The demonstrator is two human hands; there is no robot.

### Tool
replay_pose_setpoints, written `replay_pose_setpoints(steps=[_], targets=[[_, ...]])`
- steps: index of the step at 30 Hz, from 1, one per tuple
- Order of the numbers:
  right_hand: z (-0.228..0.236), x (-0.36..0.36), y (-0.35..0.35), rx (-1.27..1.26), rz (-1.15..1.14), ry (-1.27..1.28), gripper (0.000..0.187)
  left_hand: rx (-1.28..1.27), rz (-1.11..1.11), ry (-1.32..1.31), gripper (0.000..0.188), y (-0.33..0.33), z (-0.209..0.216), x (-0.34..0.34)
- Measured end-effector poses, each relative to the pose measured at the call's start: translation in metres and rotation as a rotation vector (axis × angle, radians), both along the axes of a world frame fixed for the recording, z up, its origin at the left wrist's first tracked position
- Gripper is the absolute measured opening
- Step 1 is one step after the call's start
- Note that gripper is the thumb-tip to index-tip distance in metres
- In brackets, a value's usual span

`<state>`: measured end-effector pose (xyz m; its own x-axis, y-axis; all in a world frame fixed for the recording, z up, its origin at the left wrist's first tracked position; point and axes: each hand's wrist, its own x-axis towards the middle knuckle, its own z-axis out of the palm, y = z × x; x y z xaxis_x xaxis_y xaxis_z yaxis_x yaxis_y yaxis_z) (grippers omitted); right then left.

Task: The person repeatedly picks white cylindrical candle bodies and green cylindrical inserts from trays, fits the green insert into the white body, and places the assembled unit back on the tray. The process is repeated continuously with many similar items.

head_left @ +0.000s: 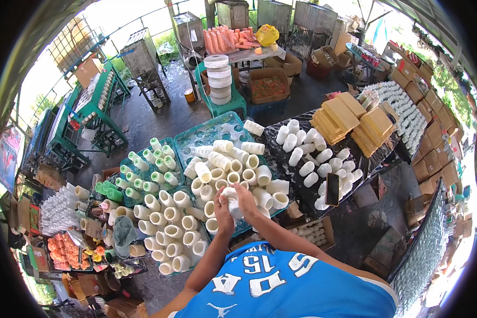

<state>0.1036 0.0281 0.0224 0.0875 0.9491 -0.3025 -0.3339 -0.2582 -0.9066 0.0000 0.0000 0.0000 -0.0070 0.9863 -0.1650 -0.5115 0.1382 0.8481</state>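
A white, rounded cylindrical piece (232, 202) is held between my two hands, in front of my chest. My left hand (223, 214) is closed on its left side, and my right hand (246, 202) wraps its right side. Fingers cover much of the piece, so its exact kind cannot be made out. Beneath and around my hands lie many hollow cream-coloured cylinders (219, 159), heaped on a teal perforated tray (188, 139). More of these wide tubes (173, 231) stand or lean together to the left of my left forearm.
Green-and-white cylinders (150, 186) fill a tray at left. To the right, a black-covered table (281, 170) bears white ribbed pieces, a dark phone (332, 189) and stacked yellowish slabs (336, 116). White rolls (218, 79) are piled on a green stool (230, 106) ahead.
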Motion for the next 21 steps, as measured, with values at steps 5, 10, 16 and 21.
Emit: replay_pose_setpoints(steps=[5, 10, 16, 21], targets=[[0.006, 0.025, 0.010, 0.068, -0.077, 0.080, 0.039, 0.088, 0.010, 0.338, 0.048, 0.004, 0.057, 0.021], [0.025, 0.025, 0.000, 0.191, -0.262, 0.043, 0.051, 0.195, 0.001, 0.228, 0.025, 0.007, 0.061, 0.018], [0.029, 0.034, -0.002, 0.210, -0.318, 0.060, 0.068, 0.071, -0.012, 0.310, 0.035, 0.020, 0.074, 0.011], [0.032, 0.037, -0.007, 0.204, -0.187, -0.055, 0.081, 0.017, -0.019, 0.195, 0.056, 0.033, 0.035, -0.005]])
